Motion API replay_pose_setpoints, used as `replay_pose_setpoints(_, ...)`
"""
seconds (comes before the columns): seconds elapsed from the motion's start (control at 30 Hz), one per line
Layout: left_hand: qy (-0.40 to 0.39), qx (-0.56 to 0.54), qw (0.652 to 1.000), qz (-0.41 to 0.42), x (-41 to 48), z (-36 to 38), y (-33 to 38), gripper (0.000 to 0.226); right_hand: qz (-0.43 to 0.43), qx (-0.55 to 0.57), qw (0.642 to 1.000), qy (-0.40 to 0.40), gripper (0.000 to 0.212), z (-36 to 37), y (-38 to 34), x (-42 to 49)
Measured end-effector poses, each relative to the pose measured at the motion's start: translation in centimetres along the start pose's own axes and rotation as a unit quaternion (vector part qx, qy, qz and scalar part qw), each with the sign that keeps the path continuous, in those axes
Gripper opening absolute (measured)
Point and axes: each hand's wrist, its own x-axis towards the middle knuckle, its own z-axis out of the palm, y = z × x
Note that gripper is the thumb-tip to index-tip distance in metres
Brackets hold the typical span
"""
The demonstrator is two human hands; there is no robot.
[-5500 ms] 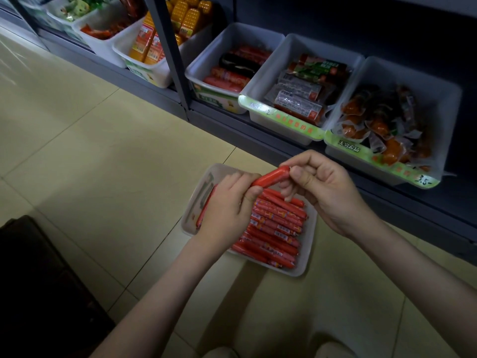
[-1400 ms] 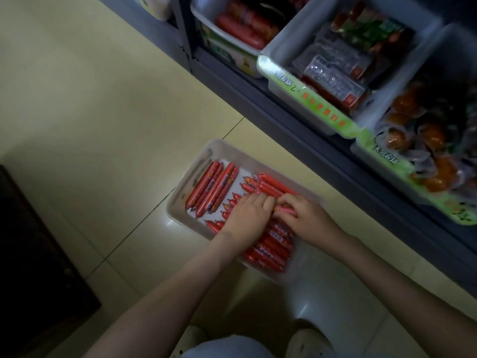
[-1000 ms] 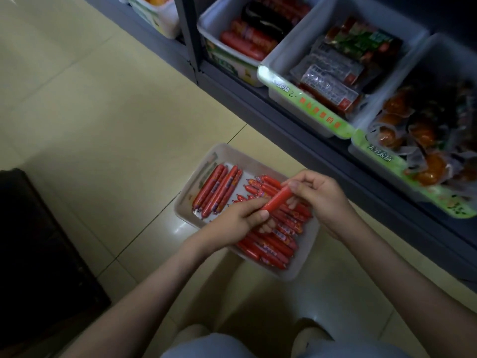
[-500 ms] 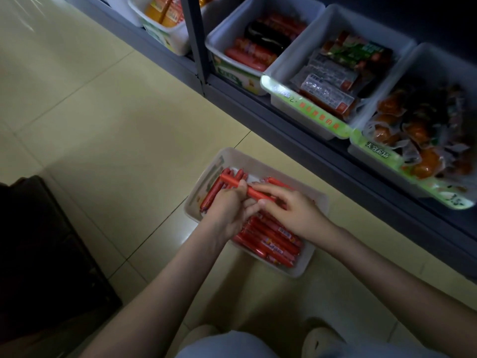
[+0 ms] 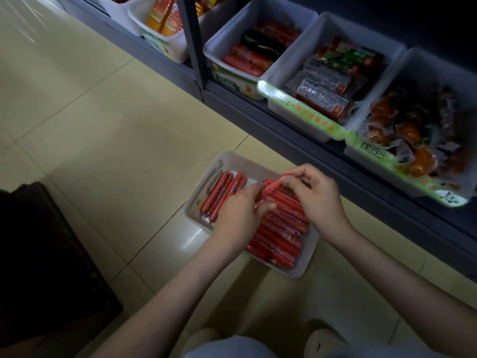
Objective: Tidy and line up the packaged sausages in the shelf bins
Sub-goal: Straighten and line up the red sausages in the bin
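Note:
A white bin (image 5: 304,270) sits on the tiled floor in front of the shelf. It holds several thin red packaged sausages: a short row (image 5: 222,192) lies lengthwise at its left end, and a bigger batch (image 5: 281,236) lies crosswise on the right. Both hands hover over the bin's middle. My right hand (image 5: 317,200) pinches the upper end of one red sausage (image 5: 271,188) between thumb and fingers. My left hand (image 5: 240,215) holds the lower end of that sausage, which is blurred and tilted.
The low dark shelf (image 5: 284,133) carries white bins: thick red and black sausages (image 5: 250,55), flat vacuum packs (image 5: 325,83), orange wrapped snacks (image 5: 413,133), and orange packets (image 5: 165,19) farther left. A dark object (image 5: 44,267) stands on the floor at left. My knees are at the bottom edge.
Half a second ago the sausage lay nearly flat over the bin's left part under both hands; now a sausage is lifted and tilted between them, nearer the bin's middle.

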Motion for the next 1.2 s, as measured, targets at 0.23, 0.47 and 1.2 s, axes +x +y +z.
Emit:
replay_pose_setpoints(0.23, -0.148, -0.182, 0.972, 0.013, 0.0, -0.1, 0.0, 0.011, 0.077, 0.235, 0.968, -0.045, 0.012, 0.9, 0.1, 0.3)
replay_pose_setpoints(0.47, -0.309, -0.44, 0.839, -0.077, -0.3, -0.1, -0.7, 0.022, 0.117, 0.328, 0.935, -0.061, 0.014, 1.4, 0.8, 0.4)
replay_pose_setpoints(1.2, -0.092, -0.655, 0.672, -0.333, 3.9, -0.7, -2.7, 0.024, -0.345, -0.309, 0.88, -0.101, 0.025, 0.8, 6.2, 1.9)
